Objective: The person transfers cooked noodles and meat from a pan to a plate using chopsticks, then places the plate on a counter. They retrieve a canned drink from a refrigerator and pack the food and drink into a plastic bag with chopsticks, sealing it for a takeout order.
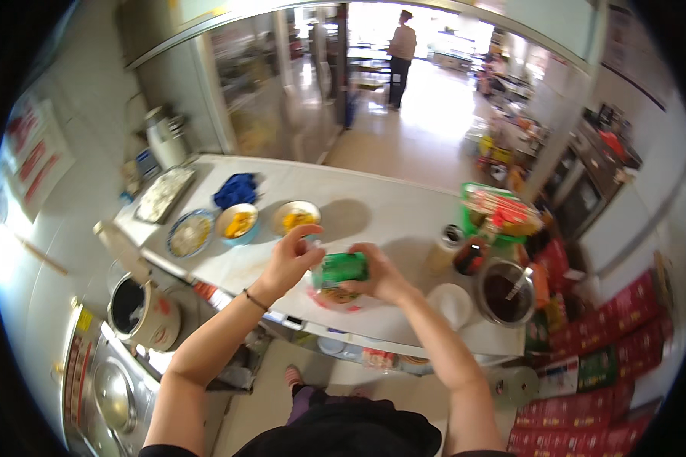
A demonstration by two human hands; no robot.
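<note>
Head view: right hand (381, 276) grips blurred green container (341, 266); left hand (286, 260), grasp unclear.

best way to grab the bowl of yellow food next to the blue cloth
Probably by the outer wall of the upright bowl, from the near right: the plate crowds its left, the cloth sits behind, and yellow food fills the open top.

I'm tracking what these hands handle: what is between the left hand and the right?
In the head view, a green container is between the left hand and the right hand. The right holds it; whether the left touches it is unclear.
</note>
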